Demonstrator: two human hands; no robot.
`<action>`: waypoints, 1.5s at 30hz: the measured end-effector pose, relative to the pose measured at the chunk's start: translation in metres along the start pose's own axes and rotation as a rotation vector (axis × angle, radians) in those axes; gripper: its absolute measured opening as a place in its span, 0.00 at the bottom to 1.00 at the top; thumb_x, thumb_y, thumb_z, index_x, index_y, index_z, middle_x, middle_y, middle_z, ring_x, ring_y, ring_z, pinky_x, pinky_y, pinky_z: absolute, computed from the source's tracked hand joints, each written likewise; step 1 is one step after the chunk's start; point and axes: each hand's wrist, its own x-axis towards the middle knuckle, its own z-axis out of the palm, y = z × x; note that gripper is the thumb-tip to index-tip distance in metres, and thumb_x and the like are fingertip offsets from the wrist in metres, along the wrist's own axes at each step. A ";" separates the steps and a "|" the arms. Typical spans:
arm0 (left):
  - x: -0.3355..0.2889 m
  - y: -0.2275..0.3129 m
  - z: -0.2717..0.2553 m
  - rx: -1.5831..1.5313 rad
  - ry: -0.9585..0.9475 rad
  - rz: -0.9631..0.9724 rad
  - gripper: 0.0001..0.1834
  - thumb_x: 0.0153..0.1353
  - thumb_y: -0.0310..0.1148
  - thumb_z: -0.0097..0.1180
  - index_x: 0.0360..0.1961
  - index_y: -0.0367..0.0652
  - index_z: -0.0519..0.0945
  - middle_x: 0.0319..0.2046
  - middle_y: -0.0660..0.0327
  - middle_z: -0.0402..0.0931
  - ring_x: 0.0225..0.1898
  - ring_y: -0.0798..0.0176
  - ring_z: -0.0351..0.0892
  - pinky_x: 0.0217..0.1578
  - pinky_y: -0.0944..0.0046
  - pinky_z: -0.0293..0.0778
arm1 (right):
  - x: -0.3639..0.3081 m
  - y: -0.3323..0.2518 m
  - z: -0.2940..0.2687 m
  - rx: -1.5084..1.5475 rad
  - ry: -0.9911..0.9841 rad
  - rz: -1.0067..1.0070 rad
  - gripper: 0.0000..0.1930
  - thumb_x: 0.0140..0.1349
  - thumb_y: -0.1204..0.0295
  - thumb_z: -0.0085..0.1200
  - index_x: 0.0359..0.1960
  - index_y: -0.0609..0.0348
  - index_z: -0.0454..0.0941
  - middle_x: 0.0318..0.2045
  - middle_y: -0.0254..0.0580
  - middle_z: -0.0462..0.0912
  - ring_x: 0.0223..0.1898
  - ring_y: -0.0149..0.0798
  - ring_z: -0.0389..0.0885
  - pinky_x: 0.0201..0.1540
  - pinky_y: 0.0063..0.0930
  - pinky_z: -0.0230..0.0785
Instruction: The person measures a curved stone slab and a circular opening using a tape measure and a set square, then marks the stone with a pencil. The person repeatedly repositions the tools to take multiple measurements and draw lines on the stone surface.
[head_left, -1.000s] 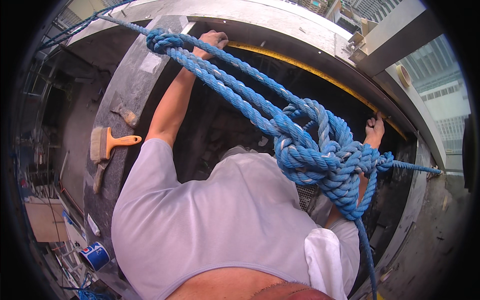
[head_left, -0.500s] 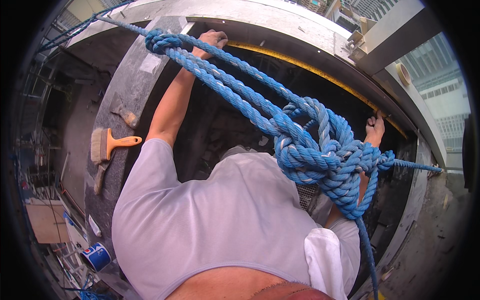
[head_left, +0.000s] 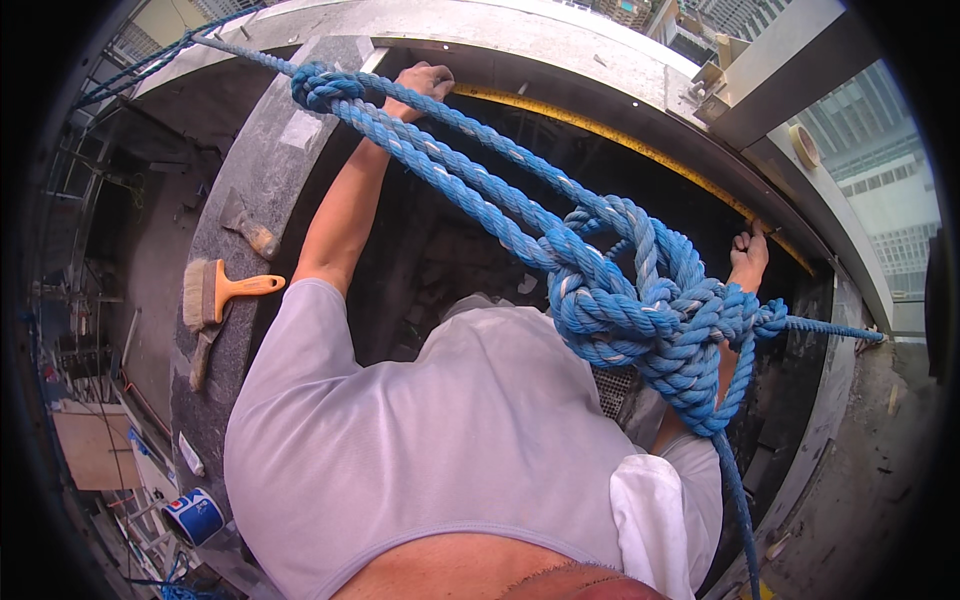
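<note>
A yellow measuring tape stretches along the inner face of the far ledge, slanting down to the right. At its left end my left hand is closed on it, knuckles up against the ledge. My right hand is closed with fingertips at the tape near its right end, and the tape runs on a little past them. Thick blue rope with a large knot crosses in front of both arms and hides part of my right forearm.
A wide brush with an orange handle and two worn brushes lie on the grey stone slab at left. A blue-and-white bucket stands lower left. A tape roll sits on the metal frame at right.
</note>
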 end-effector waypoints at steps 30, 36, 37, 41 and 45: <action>0.001 0.010 -0.005 0.008 -0.026 -0.012 0.17 0.76 0.45 0.59 0.55 0.49 0.91 0.52 0.47 0.88 0.60 0.41 0.85 0.64 0.45 0.79 | -0.010 -0.001 0.006 -0.006 0.007 -0.011 0.12 0.81 0.71 0.62 0.59 0.65 0.82 0.29 0.29 0.62 0.26 0.29 0.54 0.27 0.28 0.48; 0.001 0.007 -0.002 0.009 -0.009 0.004 0.17 0.76 0.45 0.60 0.54 0.50 0.92 0.51 0.46 0.89 0.59 0.40 0.86 0.64 0.44 0.80 | -0.013 0.000 0.006 -0.005 0.038 -0.001 0.13 0.81 0.70 0.63 0.60 0.64 0.82 0.28 0.30 0.59 0.26 0.29 0.54 0.27 0.29 0.48; 0.002 0.006 -0.002 0.015 -0.021 -0.008 0.17 0.76 0.45 0.59 0.54 0.49 0.91 0.52 0.47 0.89 0.59 0.40 0.85 0.64 0.45 0.79 | -0.013 0.000 0.007 0.016 0.041 -0.013 0.13 0.80 0.70 0.63 0.59 0.64 0.82 0.28 0.30 0.60 0.26 0.29 0.54 0.27 0.29 0.48; -0.006 0.012 -0.009 -0.032 -0.003 0.028 0.18 0.74 0.47 0.64 0.55 0.49 0.91 0.50 0.46 0.89 0.56 0.40 0.87 0.61 0.47 0.82 | -0.025 0.000 0.008 0.009 -0.039 -0.014 0.11 0.80 0.68 0.64 0.55 0.60 0.81 0.31 0.32 0.69 0.25 0.28 0.56 0.26 0.27 0.49; -0.043 0.046 0.004 -0.306 0.022 -0.075 0.24 0.65 0.44 0.76 0.56 0.41 0.89 0.47 0.47 0.90 0.51 0.48 0.92 0.56 0.53 0.87 | -0.077 0.017 -0.001 0.011 -0.188 -0.045 0.11 0.76 0.69 0.69 0.48 0.56 0.78 0.36 0.35 0.79 0.19 0.24 0.61 0.21 0.24 0.51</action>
